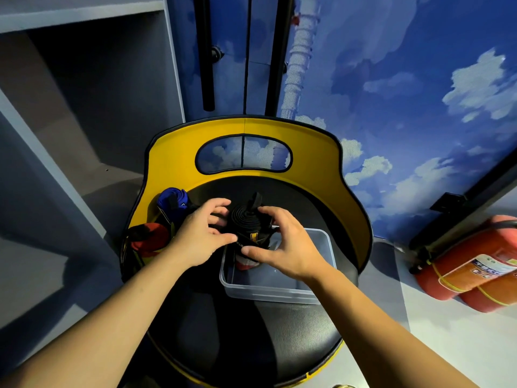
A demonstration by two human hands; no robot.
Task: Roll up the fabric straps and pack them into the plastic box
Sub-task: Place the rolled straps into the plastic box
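a tightly coiled black fabric strap (247, 219), its woven layers showing as a spiral on the upper face, is held above the far left corner of a clear rectangular plastic box (321, 275); a loose tab of the same black webbing sticks up from the top of the coil, and a yellow label patch shows on its near side. the left hand (200, 236) closes on the roll from the left, fingers curled over its far side and thumb pressing on the near side; the right hand (282, 242) grips it from the right, fingers over the top and thumb stretched along the bottom edge. under the roll, inside the box at its far left corner, lies a red and white piece of fabric (246, 264), mostly hidden by the hands. the box has thin, translucent walls with rounded corners and sits on the right half of a round black padded seat (251, 345) whose surface looks smooth and slightly glossy. a curved yellow backrest with black piping and an oval cut-out handle (179, 163) rises around the far edge of the seat. at the seat's left edge, against the backrest, rest a rolled blue fabric strap (170, 198) and, nearer, a rolled red and black fabric strap (149, 238), both just beside the left wrist.
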